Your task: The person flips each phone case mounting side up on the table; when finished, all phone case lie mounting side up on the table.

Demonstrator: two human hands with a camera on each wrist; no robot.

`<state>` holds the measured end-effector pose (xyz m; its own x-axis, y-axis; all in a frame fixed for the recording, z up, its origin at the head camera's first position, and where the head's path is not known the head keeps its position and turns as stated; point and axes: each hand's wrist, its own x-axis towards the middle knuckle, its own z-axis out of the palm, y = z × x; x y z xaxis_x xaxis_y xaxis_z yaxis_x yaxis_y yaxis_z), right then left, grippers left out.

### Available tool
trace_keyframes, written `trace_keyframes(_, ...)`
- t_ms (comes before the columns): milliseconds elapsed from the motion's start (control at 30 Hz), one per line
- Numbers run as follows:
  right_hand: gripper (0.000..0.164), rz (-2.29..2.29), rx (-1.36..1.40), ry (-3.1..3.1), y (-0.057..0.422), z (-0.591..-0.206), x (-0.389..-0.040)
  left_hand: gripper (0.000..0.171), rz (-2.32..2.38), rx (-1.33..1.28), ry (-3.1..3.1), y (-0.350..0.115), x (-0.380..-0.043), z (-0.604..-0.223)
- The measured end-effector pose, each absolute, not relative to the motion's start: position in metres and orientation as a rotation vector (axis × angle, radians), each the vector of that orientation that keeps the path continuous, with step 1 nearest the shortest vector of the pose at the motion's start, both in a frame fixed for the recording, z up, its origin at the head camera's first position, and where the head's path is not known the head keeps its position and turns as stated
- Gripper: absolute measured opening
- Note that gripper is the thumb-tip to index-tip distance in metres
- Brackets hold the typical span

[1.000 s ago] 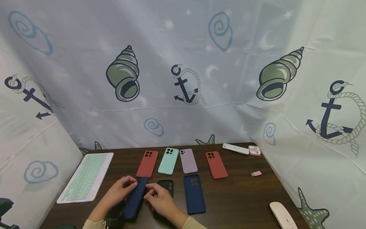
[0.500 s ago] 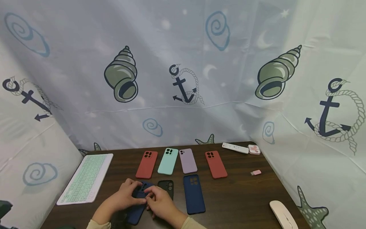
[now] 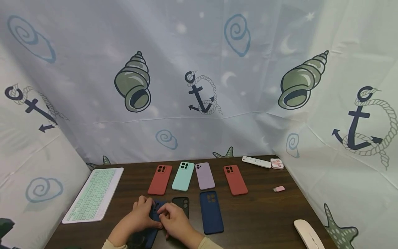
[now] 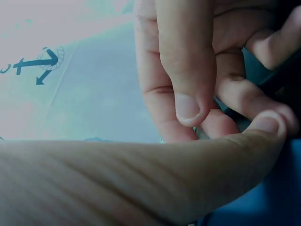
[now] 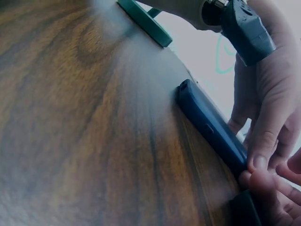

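A dark blue phone case [image 3: 151, 238] lies at the front of the table, back up, with its camera end away from me. My left hand [image 3: 138, 218] grips it across the upper part, fingers on the left edge and thumb [image 4: 254, 141] reaching to the right edge. My right hand [image 3: 176, 221] has its curled fingers at the right edge near the camera cutouts, pinching there close beside the left thumb. In the right wrist view the long side of the blue case [image 5: 214, 129] shows, with fingertips crowded at one end. A black phone case [image 3: 185, 204] lies partly hidden behind my right hand.
Another blue case [image 3: 212, 216] lies right of my hands. Farther back are a red case [image 3: 160, 180], a mint case [image 3: 183, 176], a lilac case [image 3: 205, 176] and a second red case [image 3: 235, 180]. A keyboard [image 3: 94, 193] stands left; a mouse [image 3: 308, 233], USB stick [image 3: 278, 188] and remote [image 3: 256, 162] are right.
The raised blue case has been lowered toward the table. My left hand has shifted right across its upper part, and my right fingers have moved in at the camera end.
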<state>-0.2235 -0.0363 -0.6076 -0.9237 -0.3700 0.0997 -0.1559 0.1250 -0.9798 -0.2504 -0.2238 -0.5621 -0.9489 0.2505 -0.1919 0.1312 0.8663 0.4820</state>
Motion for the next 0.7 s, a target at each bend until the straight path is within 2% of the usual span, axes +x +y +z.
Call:
trace_keyframes(267,0.011,-2.013,-0.410,2.184,-0.036,-0.605,-0.224,0.084,0.651,0.248,2.838,-0.220,-0.249,-0.561)
trace_keyframes(400,0.011,-1.994,-0.396,2.163,-0.036,-0.605,-0.223,0.077,0.678,0.226,2.830,-0.221,-0.248,-0.559)
trace_keyframes(567,0.016,-2.000,-0.389,2.124,-0.036,-0.606,-0.223,0.070,0.717,0.192,2.780,-0.221,-0.249,-0.554)
trace_keyframes(700,0.020,-1.997,-0.396,2.118,-0.035,-0.607,-0.224,0.073,0.808,0.168,2.720,-0.225,-0.253,-0.547)
